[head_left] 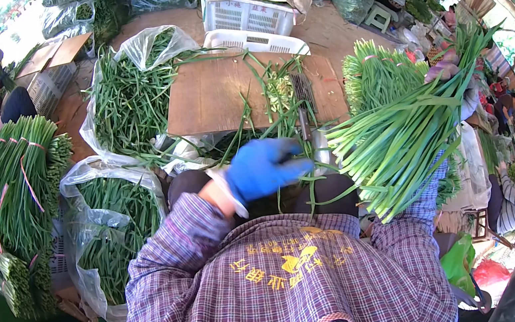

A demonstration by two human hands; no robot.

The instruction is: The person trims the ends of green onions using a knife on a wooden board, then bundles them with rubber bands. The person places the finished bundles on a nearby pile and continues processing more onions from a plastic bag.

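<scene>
My left hand wears a blue glove and hovers blurred over my lap, just below the wooden cutting board. A few thin green stalks hang under its fingers; whether it grips them is unclear. A knife lies on the board's right side among cut green bits. My right hand, in a purplish glove, is wrapped around a thick bundle of long green chives that slants from upper right down toward my lap, cut ends lowest. My plaid sleeve is mostly hidden behind the bundle.
Clear plastic bags of loose chives lie left of the board, tied bundles are stacked at far left, and another bundle stands at right. White plastic crates stand behind the board. Other people sit at the left and right edges.
</scene>
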